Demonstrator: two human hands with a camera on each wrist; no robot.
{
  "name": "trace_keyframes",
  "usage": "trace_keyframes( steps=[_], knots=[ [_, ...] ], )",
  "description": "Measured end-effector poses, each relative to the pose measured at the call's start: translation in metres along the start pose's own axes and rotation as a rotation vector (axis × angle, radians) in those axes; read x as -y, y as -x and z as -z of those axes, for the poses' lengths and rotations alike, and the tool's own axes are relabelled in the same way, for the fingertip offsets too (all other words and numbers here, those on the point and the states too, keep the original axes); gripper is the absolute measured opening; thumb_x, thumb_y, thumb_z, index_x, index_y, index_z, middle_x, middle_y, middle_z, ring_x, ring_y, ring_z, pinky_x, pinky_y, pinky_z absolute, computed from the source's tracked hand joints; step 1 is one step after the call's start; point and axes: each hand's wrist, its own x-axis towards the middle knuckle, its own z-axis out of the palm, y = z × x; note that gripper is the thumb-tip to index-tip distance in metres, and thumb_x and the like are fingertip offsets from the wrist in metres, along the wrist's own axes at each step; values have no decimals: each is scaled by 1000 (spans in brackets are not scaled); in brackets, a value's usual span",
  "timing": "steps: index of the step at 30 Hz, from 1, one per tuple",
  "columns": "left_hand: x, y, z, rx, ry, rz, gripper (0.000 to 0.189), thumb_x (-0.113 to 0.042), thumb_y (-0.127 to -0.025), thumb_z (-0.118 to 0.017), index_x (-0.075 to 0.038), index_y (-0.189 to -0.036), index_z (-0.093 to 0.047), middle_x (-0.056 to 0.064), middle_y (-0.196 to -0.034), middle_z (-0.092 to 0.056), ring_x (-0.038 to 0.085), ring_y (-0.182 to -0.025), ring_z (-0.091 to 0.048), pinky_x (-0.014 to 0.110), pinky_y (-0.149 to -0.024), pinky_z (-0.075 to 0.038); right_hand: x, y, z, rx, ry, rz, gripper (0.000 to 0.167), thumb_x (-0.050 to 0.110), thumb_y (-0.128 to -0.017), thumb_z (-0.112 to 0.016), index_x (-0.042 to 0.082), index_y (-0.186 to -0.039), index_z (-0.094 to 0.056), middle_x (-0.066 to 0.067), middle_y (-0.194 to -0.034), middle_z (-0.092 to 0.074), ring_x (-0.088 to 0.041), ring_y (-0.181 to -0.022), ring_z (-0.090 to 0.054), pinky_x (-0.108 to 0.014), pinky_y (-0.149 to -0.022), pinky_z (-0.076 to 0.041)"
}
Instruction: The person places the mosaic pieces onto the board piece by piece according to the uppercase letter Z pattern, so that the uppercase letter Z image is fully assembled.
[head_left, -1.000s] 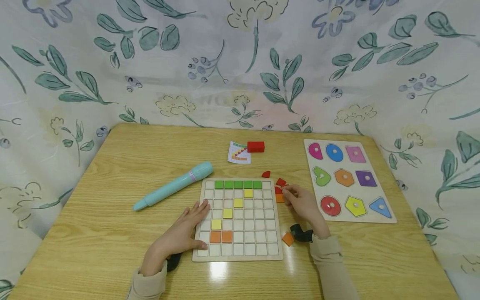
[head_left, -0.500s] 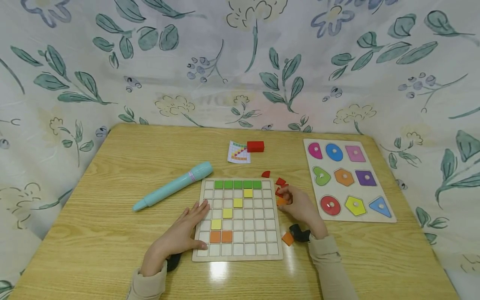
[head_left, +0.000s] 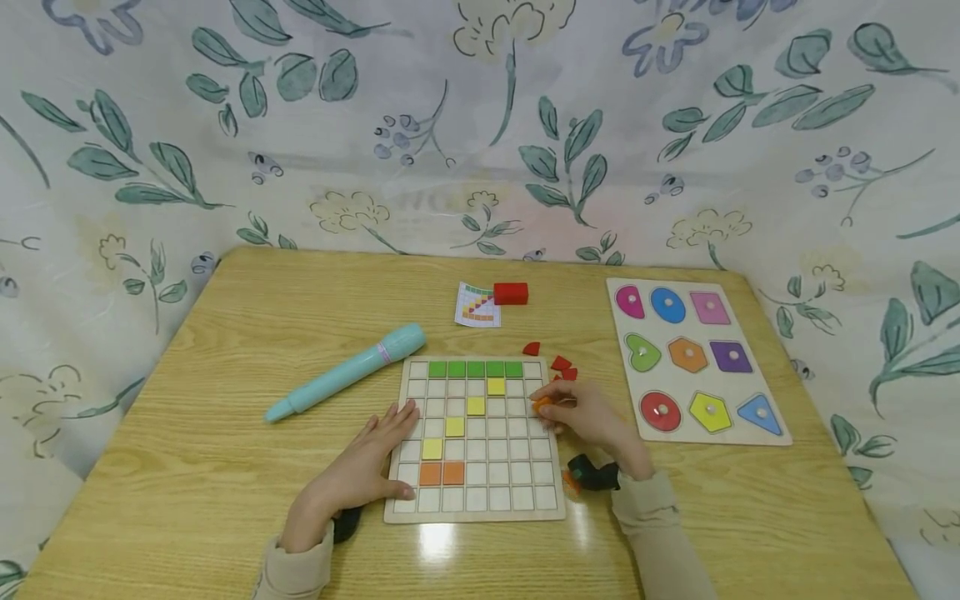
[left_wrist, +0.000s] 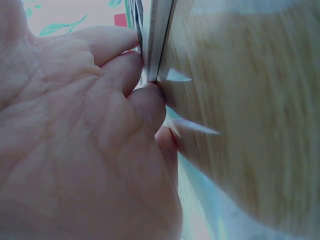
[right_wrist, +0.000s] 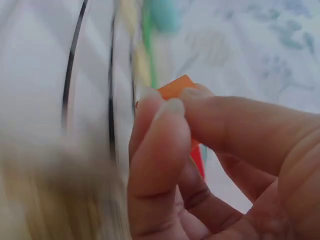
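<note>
My right hand (head_left: 588, 412) pinches an orange square tile (right_wrist: 175, 89) between thumb and fingers, above the right edge of the wooden grid board (head_left: 498, 500). On the board lie a row of green tiles (head_left: 476, 369), a diagonal of yellow tiles (head_left: 455, 427) and two orange tiles (head_left: 442, 473) side by side near the bottom left. My left hand (head_left: 363, 462) rests with spread fingers on the board's left edge. In the left wrist view, its fingertips (left_wrist: 150, 107) lie right at the board's side.
Several red quarter-round pieces (head_left: 561, 363) lie right of the board. Another orange tile (head_left: 573, 483) is partly covered by the wrist camera (head_left: 594, 473). A pattern card (head_left: 478, 307) and red block (head_left: 511, 293) stand behind, a turquoise pen (head_left: 345, 372) left, a shape puzzle (head_left: 701, 392) right.
My right hand has picked up an orange tile from beside the board and moved left with it, over the board's right edge. My left hand has stayed still.
</note>
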Motion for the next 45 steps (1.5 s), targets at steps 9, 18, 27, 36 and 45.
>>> trace_keyframes(
  steps=[9, 18, 27, 36, 45],
  knots=[
    [-2, -2, 1, -3, -8, -9, 104, -20, -71, -83, -3, -153, -23, 14, -163, -14, 38, -150, -8, 61, -120, -4, 21, -2, -39, 351, -227, -6, 20, 5, -97, -55, -4, -112, -65, -6, -89, -68, -11, -70, -61, -18, -62, -52],
    [-1, -3, 1, -5, -37, -13, 104, -22, -70, -84, -3, -153, -24, 15, -162, -15, 38, -150, -9, 61, -120, -6, 26, 1, -55, 433, -194, 52, 34, 24, -101, -51, -3, -116, -66, -13, -100, -70, -11, -80, -61, -18, -61, -53],
    [2, -1, 0, -6, -24, -10, 104, -23, -70, -84, -3, -153, -24, 14, -163, -14, 38, -150, -9, 61, -120, -5, 27, 6, -64, 358, -106, 36, 16, 6, -93, -61, 0, -105, -69, -11, -88, -71, -10, -61, -61, -19, -53, -51],
    [3, -1, -1, -8, -22, -13, 104, -22, -71, -84, -3, -153, -23, 14, -163, -14, 38, -150, -9, 62, -120, -5, 33, 12, -82, 149, 92, 63, 10, 10, -85, -73, 6, -80, -65, -4, -62, -65, -8, -46, -56, -19, -43, -45],
    [2, 0, -2, -8, -18, -13, 104, -21, -70, -84, -2, -153, -24, 15, -162, -15, 38, -150, -9, 62, -120, -6, 31, 11, -83, 99, 264, 138, 10, 15, -84, -75, 13, -78, -67, 7, -67, -56, -4, -57, -46, -16, -52, -38]
  ],
)
